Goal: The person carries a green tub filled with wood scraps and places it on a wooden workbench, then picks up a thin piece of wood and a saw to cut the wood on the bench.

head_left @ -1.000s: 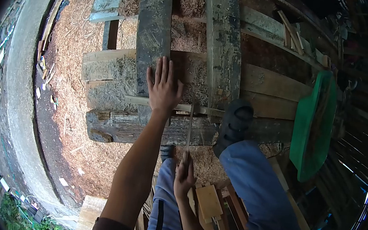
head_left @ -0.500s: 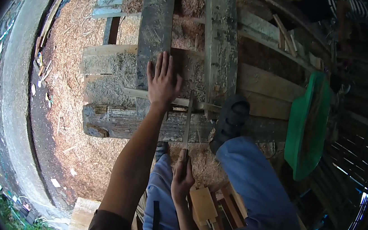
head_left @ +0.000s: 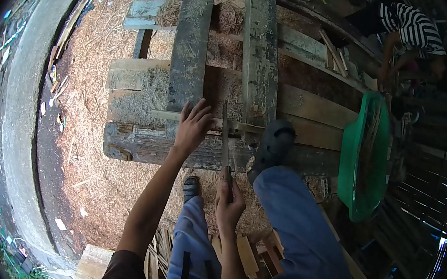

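My left hand [head_left: 192, 127] lies over a thin wooden strip [head_left: 165, 115] that crosses the planks, its fingers spread apart. Whether the palm presses on the strip is hidden. In my right hand [head_left: 229, 203], closed round the handle, is a long narrow-bladed hand tool [head_left: 225, 139]. Its blade points away from me and crosses the strip just right of my left hand; whether its edge is toothed is too small to tell. My shoe [head_left: 275, 142] rests on the planks at the strip's right end.
Weathered planks [head_left: 191, 42] form a low platform with gaps, strewn with shavings. A green plastic basin [head_left: 348, 165] stands at the right. Behind it a person in a striped shirt [head_left: 412, 29] bends down. Sawdust [head_left: 93, 97] covers the ground, bordered by a concrete kerb [head_left: 22, 116].
My left hand has drawn back towards me from the upright plank to the strip, its fingers spreading. The tool in my right hand has shifted slightly away from me and left. The view has moved.
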Available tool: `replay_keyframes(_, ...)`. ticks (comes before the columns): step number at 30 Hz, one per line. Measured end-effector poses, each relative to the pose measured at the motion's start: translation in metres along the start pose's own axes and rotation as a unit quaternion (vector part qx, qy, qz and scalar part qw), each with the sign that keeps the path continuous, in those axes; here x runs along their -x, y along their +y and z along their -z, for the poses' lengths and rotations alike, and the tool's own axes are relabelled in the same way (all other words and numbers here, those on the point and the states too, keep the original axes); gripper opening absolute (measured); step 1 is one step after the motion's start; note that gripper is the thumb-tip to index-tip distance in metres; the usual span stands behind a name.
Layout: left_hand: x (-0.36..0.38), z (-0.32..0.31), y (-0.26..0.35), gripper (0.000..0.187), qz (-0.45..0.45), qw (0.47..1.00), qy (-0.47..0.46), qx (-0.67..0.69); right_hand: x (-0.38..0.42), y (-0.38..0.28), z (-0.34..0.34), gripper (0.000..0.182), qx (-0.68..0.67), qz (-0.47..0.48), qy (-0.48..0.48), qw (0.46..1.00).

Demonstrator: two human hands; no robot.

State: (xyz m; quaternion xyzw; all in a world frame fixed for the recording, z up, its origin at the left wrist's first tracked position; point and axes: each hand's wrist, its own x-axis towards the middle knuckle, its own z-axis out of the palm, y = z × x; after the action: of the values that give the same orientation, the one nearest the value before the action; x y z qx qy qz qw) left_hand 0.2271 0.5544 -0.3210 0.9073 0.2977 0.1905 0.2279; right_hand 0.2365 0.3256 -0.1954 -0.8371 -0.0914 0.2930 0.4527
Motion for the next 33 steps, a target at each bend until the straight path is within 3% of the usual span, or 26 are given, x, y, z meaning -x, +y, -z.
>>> replay_keyframes(8, 0.007, -0.004, -0.001, 0.018, -0.023, 0.999, 0.017, -0.021, 0.011, -0.012, 0.009, 0.039, 0.017, -0.001, 0.002, 1.0)
replay_keyframes(10, 0.012, -0.008, 0.004, 0.008, -0.035, 0.997, 0.057, -0.031, 0.015, -0.016, 0.009, 0.04, 0.034, 0.003, 0.003, 0.999)
replay_keyframes(14, 0.016, -0.009, 0.005, 0.007, -0.033, 0.996, 0.08, -0.006, 0.019, -0.012, 0.005, 0.042, 0.083, -0.003, 0.007, 0.997)
replay_keyframes(20, 0.005, 0.019, 0.01, 0.027, -0.008, 0.995, 0.037, 0.09, 0.019, -0.012, -0.002, 0.042, 0.079, 0.035, 0.014, 0.996)
replay_keyframes(25, -0.041, -0.002, -0.007, 0.054, 0.092, 0.994, 0.055, -0.034, 0.014, 0.001, -0.005, 0.039, 0.086, 0.066, 0.016, 0.994)
replay_keyframes(27, -0.058, -0.013, -0.015, 0.057, 0.098, 0.992, 0.048, -0.057, 0.012, 0.003, -0.003, 0.037, 0.076, 0.09, 0.017, 0.993)
replay_keyframes(29, -0.061, -0.023, -0.014, 0.06, 0.102, 0.991, 0.038, -0.079, 0.011, 0.001, 0.002, 0.035, 0.06, 0.022, 0.0, 0.998)
replay_keyframes(33, -0.065, -0.023, -0.009, 0.064, 0.129, 0.982, 0.026, -0.134, 0.009, -0.016, 0.001, 0.036, 0.074, 0.036, -0.001, 0.997)
